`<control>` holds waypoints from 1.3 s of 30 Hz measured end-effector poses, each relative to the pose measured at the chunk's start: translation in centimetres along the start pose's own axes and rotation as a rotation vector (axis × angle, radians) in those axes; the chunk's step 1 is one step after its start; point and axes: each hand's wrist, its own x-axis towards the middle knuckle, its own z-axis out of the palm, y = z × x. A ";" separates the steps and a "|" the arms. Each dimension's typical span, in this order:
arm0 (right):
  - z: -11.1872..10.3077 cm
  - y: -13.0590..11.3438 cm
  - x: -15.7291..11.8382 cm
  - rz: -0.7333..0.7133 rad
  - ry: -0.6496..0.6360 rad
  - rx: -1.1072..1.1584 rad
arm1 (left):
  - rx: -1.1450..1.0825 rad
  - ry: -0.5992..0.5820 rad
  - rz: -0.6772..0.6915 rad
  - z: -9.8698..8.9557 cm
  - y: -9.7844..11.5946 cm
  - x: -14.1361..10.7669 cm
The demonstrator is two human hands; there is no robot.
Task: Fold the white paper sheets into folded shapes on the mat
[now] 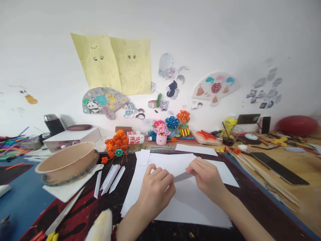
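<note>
Between my hands is a narrow strip of white paper (181, 176), its near side in shadow. My left hand (157, 187) is closed around the strip's left end, fingers curled. The right end is pinched between the thumb and fingers of my right hand (206, 175). Beneath both hands lies a stack of white paper sheets (190, 209), with a small paper piece (143, 157) at its upper left corner. Several folded paper strips (110, 179) lie on the dark mat (125, 207) to the left.
Scissors (65, 211) lie at the lower left, near a beige bowl (67, 159). Orange pipe-cleaner flowers (116, 144) and small flower pots (162, 139) stand along the back. On the right are thin wooden sticks (271, 182) and a dark flat slab (279, 167).
</note>
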 end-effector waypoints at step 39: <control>0.1 -2.1 0.3 -0.105 -0.241 0.011 | 0.211 -0.119 0.116 -0.6 0.8 -0.1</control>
